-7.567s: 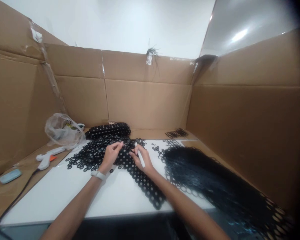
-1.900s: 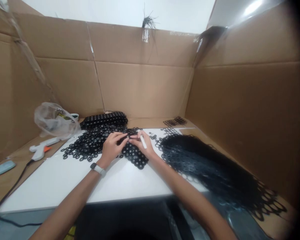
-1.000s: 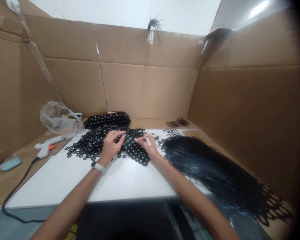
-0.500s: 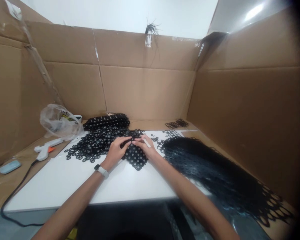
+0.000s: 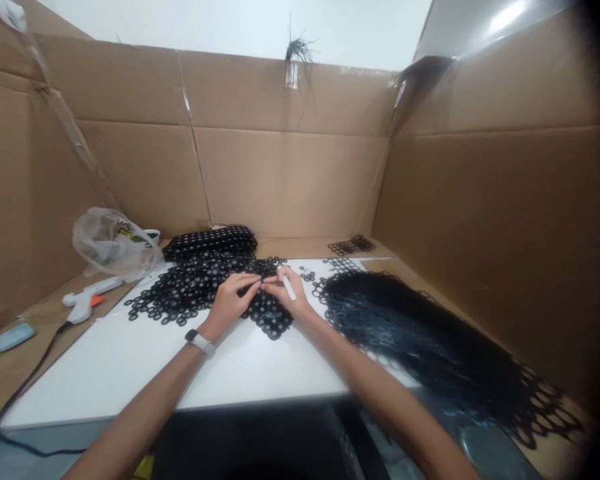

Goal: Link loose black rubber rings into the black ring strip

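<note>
A sheet of black ring mesh (image 5: 273, 319), made of small linked rings, lies on the white board (image 5: 230, 380). My left hand (image 5: 230, 300), with a watch (image 5: 199, 340) on its wrist, pinches the mesh between thumb and fingers. Close against its fingertips, my right hand (image 5: 291, 297) pinches at the same spot. A slim white pen-like stick (image 5: 289, 288) is held in my right hand, slanting across the fingers. What lies exactly between the fingertips is too small to make out.
At left are a glue gun (image 5: 83, 305) with its cord, a light-blue case (image 5: 13, 338) and a clear plastic bag (image 5: 115, 243). A mesh roll (image 5: 210, 241) sits behind. Large-ring black netting (image 5: 420, 340) covers the right side. Cardboard walls (image 5: 290, 180) enclose the table.
The view has shifted slightly. Both hands stay together at the mesh, and the white stick in my right hand stands a little more upright.
</note>
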`<act>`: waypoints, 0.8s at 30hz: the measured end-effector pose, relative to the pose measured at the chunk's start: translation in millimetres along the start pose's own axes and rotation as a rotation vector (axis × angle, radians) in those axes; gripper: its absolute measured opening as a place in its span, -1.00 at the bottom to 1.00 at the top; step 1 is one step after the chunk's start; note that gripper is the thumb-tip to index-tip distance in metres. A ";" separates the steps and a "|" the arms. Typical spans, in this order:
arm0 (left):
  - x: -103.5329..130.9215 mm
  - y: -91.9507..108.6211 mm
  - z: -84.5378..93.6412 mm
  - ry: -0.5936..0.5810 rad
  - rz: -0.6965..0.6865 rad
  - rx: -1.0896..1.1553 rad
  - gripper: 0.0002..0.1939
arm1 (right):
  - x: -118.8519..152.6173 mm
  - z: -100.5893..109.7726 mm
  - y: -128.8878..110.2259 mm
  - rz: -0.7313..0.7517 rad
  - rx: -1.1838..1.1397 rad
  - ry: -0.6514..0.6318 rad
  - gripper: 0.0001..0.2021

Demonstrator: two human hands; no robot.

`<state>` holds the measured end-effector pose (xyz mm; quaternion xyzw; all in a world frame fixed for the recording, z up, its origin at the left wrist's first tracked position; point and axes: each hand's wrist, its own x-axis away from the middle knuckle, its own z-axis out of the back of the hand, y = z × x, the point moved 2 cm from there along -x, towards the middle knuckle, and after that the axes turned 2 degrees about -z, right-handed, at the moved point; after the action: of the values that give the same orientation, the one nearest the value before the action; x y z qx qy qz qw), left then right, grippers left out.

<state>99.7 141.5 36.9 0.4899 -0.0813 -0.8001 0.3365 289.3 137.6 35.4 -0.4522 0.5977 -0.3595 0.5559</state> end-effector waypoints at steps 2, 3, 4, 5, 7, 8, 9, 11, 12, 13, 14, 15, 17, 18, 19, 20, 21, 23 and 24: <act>0.1 2.4 0.8 -0.002 -0.011 -0.004 -0.75 | 1.5 -2.5 -1.6 0.016 -0.002 -0.013 -0.50; 0.1 3.3 0.6 -0.003 -0.012 -0.006 -0.76 | 2.0 -3.8 -2.2 0.020 -0.005 -0.020 -0.50; -0.1 3.6 0.1 -0.001 -0.008 -0.009 -0.77 | 2.3 -4.9 -2.7 0.020 -0.008 -0.023 -0.50; -0.6 3.2 -0.5 0.005 0.003 -0.012 -0.79 | 2.2 -5.8 -2.9 0.018 -0.011 -0.024 -0.51; -2.0 -0.9 -0.9 0.048 0.053 -0.022 -0.79 | 1.2 -6.4 -2.9 0.003 -0.002 -0.006 -0.52; -3.0 -4.8 0.3 0.085 0.089 -0.030 -0.78 | 0.2 -5.9 -2.5 -0.008 0.008 0.012 -0.53; -4.0 -9.7 2.9 0.130 0.128 -0.042 -0.76 | -1.0 -5.0 -2.1 -0.020 0.015 0.029 -0.54; -5.8 -21.0 12.2 0.222 0.196 -0.072 -0.74 | -3.5 -2.1 -0.8 -0.041 0.015 0.046 -0.55; -6.7 -26.2 18.5 0.258 0.218 -0.088 -0.74 | -4.7 -0.5 0.0 -0.052 0.002 0.045 -0.54; -7.5 -30.4 25.1 0.284 0.228 -0.104 -0.74 | -5.7 1.1 0.9 -0.063 -0.017 0.039 -0.54; -8.3 -33.1 31.6 0.304 0.228 -0.119 -0.74 | -6.5 2.4 1.7 -0.075 -0.038 0.033 -0.53; -9.0 -34.0 37.1 0.318 0.220 -0.132 -0.74 | -6.9 3.4 2.6 -0.086 -0.058 0.028 -0.52; -9.8 -30.4 42.7 0.323 0.184 -0.145 -0.72 | -7.0 4.1 4.1 -0.105 -0.084 0.032 -0.50; -10.1 -26.5 41.9 0.299 0.152 -0.142 -0.72 | -6.7 4.0 4.8 -0.115 -0.091 0.037 -0.49; -10.2 -21.9 38.5 0.247 0.111 -0.129 -0.72 | -6.2 3.8 5.3 -0.124 -0.098 0.040 -0.49; -10.0 -17.2 32.8 0.170 0.064 -0.109 -0.70 | -5.7 3.6 5.8 -0.136 -0.104 0.038 -0.48; -9.4 -13.1 25.7 0.077 0.020 -0.086 -0.67 | -5.2 3.7 6.2 -0.151 -0.110 0.027 -0.48; -6.8 -8.8 10.9 -0.092 -0.031 -0.049 -0.61 | -4.7 5.3 6.5 -0.195 -0.126 -0.033 -0.49; -5.0 -8.9 4.9 -0.144 -0.032 -0.040 -0.61 | -4.7 7.1 6.5 -0.223 -0.134 -0.073 -0.50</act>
<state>92.9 150.4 38.9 0.4257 -0.0815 -0.8399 0.3266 295.3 144.7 30.1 -0.5648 0.5458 -0.3614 0.5024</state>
